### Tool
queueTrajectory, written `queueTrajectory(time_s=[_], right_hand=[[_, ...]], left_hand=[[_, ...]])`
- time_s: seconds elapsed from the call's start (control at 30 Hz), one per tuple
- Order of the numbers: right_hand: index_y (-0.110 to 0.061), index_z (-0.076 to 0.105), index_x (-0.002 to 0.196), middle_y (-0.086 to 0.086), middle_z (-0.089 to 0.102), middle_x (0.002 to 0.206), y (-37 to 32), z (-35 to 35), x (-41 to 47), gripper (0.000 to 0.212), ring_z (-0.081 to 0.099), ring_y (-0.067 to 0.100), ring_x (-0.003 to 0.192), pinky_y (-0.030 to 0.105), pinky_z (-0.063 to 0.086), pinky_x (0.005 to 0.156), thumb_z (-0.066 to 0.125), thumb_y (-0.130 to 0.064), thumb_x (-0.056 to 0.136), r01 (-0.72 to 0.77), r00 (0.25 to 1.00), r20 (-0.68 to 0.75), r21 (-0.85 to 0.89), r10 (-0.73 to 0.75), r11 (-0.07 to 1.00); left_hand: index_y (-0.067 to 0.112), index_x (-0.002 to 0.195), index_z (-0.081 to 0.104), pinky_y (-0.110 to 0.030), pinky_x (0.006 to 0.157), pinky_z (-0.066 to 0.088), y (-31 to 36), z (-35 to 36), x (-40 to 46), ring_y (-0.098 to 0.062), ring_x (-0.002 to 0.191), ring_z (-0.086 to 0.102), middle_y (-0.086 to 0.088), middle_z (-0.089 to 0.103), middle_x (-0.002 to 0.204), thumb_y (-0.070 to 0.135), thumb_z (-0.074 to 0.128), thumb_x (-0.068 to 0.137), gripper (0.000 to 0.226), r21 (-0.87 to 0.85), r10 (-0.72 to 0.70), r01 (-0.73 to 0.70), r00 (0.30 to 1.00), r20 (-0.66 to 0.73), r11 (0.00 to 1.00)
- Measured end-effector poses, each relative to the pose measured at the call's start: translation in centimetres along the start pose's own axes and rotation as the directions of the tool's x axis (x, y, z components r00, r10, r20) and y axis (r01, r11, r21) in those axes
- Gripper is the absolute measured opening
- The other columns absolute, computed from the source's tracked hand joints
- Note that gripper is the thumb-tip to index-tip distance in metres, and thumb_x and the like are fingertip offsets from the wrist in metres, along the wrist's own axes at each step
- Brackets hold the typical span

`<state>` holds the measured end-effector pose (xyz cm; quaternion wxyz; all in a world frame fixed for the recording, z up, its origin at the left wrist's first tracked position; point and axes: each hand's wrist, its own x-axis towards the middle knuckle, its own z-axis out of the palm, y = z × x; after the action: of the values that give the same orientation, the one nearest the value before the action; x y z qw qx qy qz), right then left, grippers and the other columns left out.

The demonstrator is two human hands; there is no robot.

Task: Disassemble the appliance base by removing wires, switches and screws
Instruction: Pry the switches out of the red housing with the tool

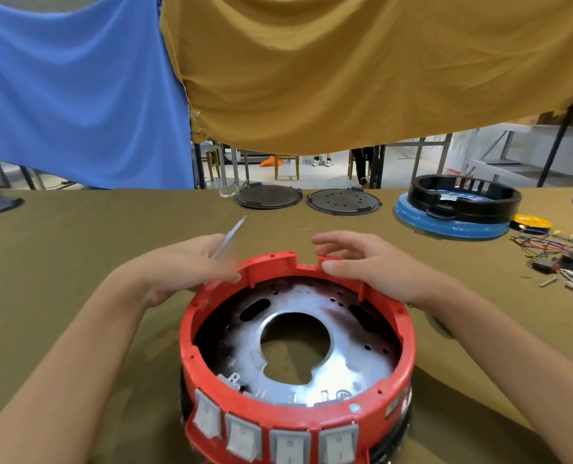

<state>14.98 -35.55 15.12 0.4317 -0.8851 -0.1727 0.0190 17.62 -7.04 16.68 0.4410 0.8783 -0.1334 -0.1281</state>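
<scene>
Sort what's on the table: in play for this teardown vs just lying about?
In play: red base, its grey switches, screwdriver held by left hand, right hand on rim.
Lying about: black plates, blue-and-black base, loose wires.

We see a red appliance base (298, 346) with four grey switches (275, 437) and silver inner plate (328, 370), olive-brown table cloth (77, 236), blue curtain (77, 88), mustard curtain (362, 68), black ring (464, 195) on blue disc (452, 226).
</scene>
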Motion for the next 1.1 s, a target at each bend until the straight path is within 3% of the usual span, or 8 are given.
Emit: queueTrajectory(time_s=[0.13, 0.23, 0.37, 0.53, 0.77, 0.9, 1.0, 1.1], right_hand=[[-0.033, 0.071, 0.111, -0.017, 0.069, 0.107, -0.3, -0.6, -0.2, 0.024, 0.063, -0.003, 0.097, 0.015, 0.044, 0.079, 0.062, -0.018, 0.095, -0.061, 0.995, -0.078, -0.073, 0.055, 0.995], [-0.030, 0.072, 0.092, -0.009, 0.070, 0.089, -0.4, -1.0, -0.2, 0.007, 0.065, 0.009, 0.086, 0.024, 0.047, 0.071, 0.067, -0.026, 0.089, -0.088, 0.990, -0.128, -0.197, 0.063, 0.977], [-0.028, 0.069, 0.090, -0.006, 0.069, 0.093, -0.4, -0.6, 0.0, 0.006, 0.064, 0.011, 0.089, 0.027, 0.048, 0.074, 0.069, -0.033, 0.088, -0.092, 0.989, -0.138, -0.242, 0.060, 0.966], [-0.030, 0.071, 0.090, -0.011, 0.070, 0.089, 0.1, -0.7, 0.0, 0.017, 0.065, 0.005, 0.086, 0.026, 0.049, 0.073, 0.073, -0.046, 0.084, -0.060, 0.975, -0.221, -0.184, 0.018, 0.981], [-0.027, 0.069, 0.098, -0.007, 0.070, 0.089, -2.0, 0.1, -0.4, 0.006, 0.066, 0.012, 0.087, 0.025, 0.049, 0.077, 0.066, -0.027, 0.093, 0.143, 0.888, -0.429, -0.078, -0.163, 0.987], [-0.026, 0.065, 0.115, -0.003, 0.072, 0.085, -4.7, 1.0, -1.6, 0.023, 0.069, 0.009, 0.078, 0.021, 0.053, 0.071, 0.065, -0.036, 0.094, 0.172, 0.952, -0.257, 0.012, -0.164, 0.985], [-0.024, 0.069, 0.114, -0.006, 0.075, 0.088, -6.5, 2.1, -2.7, 0.024, 0.069, 0.005, 0.075, 0.017, 0.054, 0.067, 0.065, -0.038, 0.094, 0.164, 0.981, -0.132, 0.156, -0.144, 0.974], [-0.010, 0.073, 0.098, 0.010, 0.074, 0.084, -7.4, 3.4, -3.7, 0.015, 0.064, 0.009, 0.069, 0.021, 0.054, 0.065, 0.066, -0.023, 0.095, 0.198, 0.959, -0.252, 0.275, -0.128, 0.941]], left_hand=[[0.022, 0.085, 0.041, -0.031, 0.071, 0.051, -0.1, 0.8, 0.9, -0.016, 0.085, 0.067, 0.004, 0.076, 0.094, 0.012, 0.079, 0.083, 0.039, -0.071, 0.082, -0.092, 0.987, -0.140, 0.993], [0.022, 0.088, 0.043, -0.037, 0.083, 0.054, -0.3, 1.7, 1.2, -0.013, 0.090, 0.070, 0.008, 0.077, 0.097, 0.023, 0.081, 0.083, 0.038, -0.034, 0.131, -0.144, 0.959, -0.250, 0.989], [0.022, 0.088, 0.040, -0.024, 0.064, 0.045, -0.3, 1.0, 1.1, -0.002, 0.080, 0.064, 0.010, 0.075, 0.102, 0.027, 0.072, 0.089, 0.033, -0.039, 0.155, -0.163, 0.974, -0.164, 0.986], [0.022, 0.078, 0.035, -0.034, 0.069, 0.036, -0.4, 2.1, 1.4, -0.015, 0.071, 0.037, 0.002, 0.042, 0.076, 0.030, 0.057, 0.098, 0.031, 0.120, 0.164, -0.151, 0.980, -0.109, 0.981], [0.001, 0.086, 0.044, -0.041, 0.075, 0.038, 0.7, 2.5, 0.6, -0.019, 0.077, 0.041, -0.008, 0.045, 0.084, 0.021, 0.045, 0.102, 0.026, 0.228, 0.293, -0.234, 0.915, -0.276, 0.945], [0.010, 0.073, 0.035, -0.042, 0.070, 0.032, 2.2, 2.6, -0.9, -0.024, 0.075, 0.036, -0.010, 0.042, 0.076, 0.014, 0.041, 0.104, 0.032, 0.444, 0.476, -0.343, 0.848, -0.233, 0.828], [0.006, 0.078, 0.045, -0.040, 0.071, 0.035, 3.7, 3.9, -2.6, -0.024, 0.076, 0.043, -0.008, 0.049, 0.077, 0.018, 0.038, 0.105, 0.031, 0.481, 0.565, -0.440, 0.811, -0.149, 0.758], [0.007, 0.083, 0.057, -0.043, 0.073, 0.044, 5.1, 5.7, -4.5, -0.025, 0.077, 0.056, -0.008, 0.060, 0.079, 0.016, 0.037, 0.106, 0.032, 0.440, 0.632, -0.546, 0.772, -0.067, 0.713]])
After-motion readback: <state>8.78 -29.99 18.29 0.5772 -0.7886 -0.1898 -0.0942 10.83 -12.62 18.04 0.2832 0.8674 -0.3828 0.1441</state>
